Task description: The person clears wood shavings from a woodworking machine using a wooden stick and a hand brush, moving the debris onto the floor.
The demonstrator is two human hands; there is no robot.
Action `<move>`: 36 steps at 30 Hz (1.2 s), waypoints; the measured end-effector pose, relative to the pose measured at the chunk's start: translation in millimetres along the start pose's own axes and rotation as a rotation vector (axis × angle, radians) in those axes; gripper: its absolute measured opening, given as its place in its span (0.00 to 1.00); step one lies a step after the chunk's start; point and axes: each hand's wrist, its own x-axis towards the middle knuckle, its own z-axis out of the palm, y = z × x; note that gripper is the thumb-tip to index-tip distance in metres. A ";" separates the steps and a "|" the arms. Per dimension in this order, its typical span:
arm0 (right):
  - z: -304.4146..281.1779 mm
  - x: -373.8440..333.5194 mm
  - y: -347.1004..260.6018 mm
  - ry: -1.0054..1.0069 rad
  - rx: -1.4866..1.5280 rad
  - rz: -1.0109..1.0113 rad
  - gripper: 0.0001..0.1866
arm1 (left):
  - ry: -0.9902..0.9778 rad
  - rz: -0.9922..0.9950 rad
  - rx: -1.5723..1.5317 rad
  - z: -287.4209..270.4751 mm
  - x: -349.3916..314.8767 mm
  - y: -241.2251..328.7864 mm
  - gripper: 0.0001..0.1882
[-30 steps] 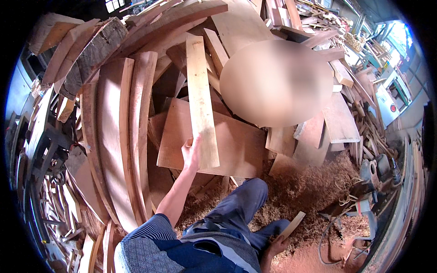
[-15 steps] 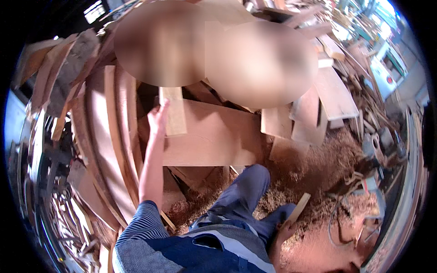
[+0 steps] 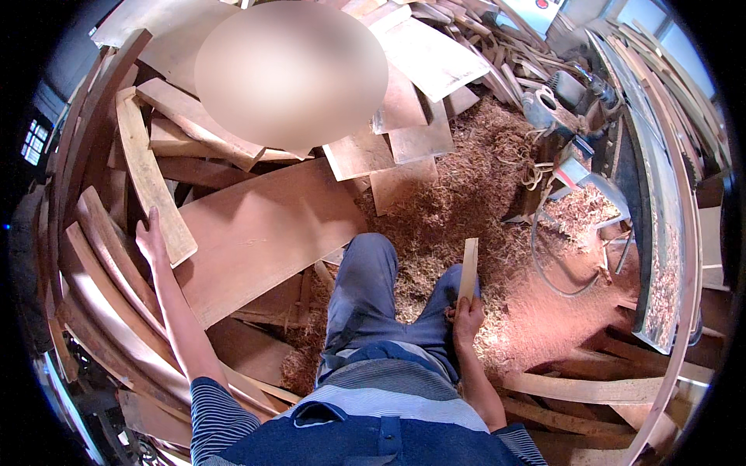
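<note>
A long pale wooden plank slants across the left side, its near end over a broad reddish-brown board. My left hand grips the plank's left edge, the arm stretched forward; the fingers under the plank are partly hidden. Beside my right knee, my right hand is closed around the lower end of a short, narrow wooden strip. That strip points upward and away from me.
Curved timber pieces are stacked at the left. Flat boards lie ahead, near a blurred patch. Wood shavings cover the ground. A dusty power tool and a cable are at the right, beside a long machine edge.
My view has swung to the right. The plank in my left hand now shows further left and more slanted. My right hand with the strip has come fully into sight.
</note>
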 end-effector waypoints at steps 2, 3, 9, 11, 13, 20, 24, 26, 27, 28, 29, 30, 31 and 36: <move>-1.9 -3.7 -5.8 0.006 0.028 0.015 0.10 | 0.046 0.103 0.204 -3.4 -18.1 19.7 0.40; -2.4 -5.9 -8.3 0.015 0.043 0.025 0.10 | 0.089 0.205 0.312 -9.8 -40.4 49.8 0.39; -2.1 -5.6 -5.9 0.044 0.064 0.089 0.10 | 0.084 0.648 0.376 13.6 -124.2 117.3 0.33; -6.9 -3.3 3.5 0.030 0.116 0.048 0.10 | -0.044 0.750 0.256 34.8 -138.4 128.8 0.31; -10.0 2.2 14.2 0.007 0.148 0.041 0.10 | -0.116 0.762 0.198 56.1 -142.0 131.6 0.30; -27.8 21.2 18.0 -0.059 0.410 0.312 0.12 | -0.223 0.943 0.217 134.0 -118.4 194.2 0.28; -28.0 30.6 -4.5 -0.055 0.518 0.364 0.12 | -0.158 1.073 0.395 190.3 -51.8 180.3 0.31; -24.9 34.6 -27.9 -0.055 0.543 0.390 0.12 | -0.260 0.925 0.566 201.1 -33.5 193.6 0.31; -24.2 36.3 -39.8 -0.058 0.553 0.400 0.13 | -0.379 0.847 0.634 202.7 -25.4 210.3 0.31; -22.0 40.5 -48.1 -0.051 0.563 0.405 0.13 | -0.389 0.821 0.679 201.4 -19.4 219.7 0.29; -18.0 45.5 -55.9 -0.046 0.574 0.408 0.13 | -0.392 0.791 0.676 200.0 -14.4 225.5 0.29; -13.9 52.6 -61.1 -0.045 0.583 0.410 0.13 | -0.395 0.758 0.675 201.2 -11.0 226.9 0.29; -10.7 62.1 -64.5 -0.038 0.555 0.416 0.13 | -0.345 0.773 0.682 208.1 -7.2 222.3 0.28; 10.6 114.3 -68.7 -0.026 0.516 0.319 0.13 | -0.224 0.759 0.675 217.9 0.1 215.2 0.27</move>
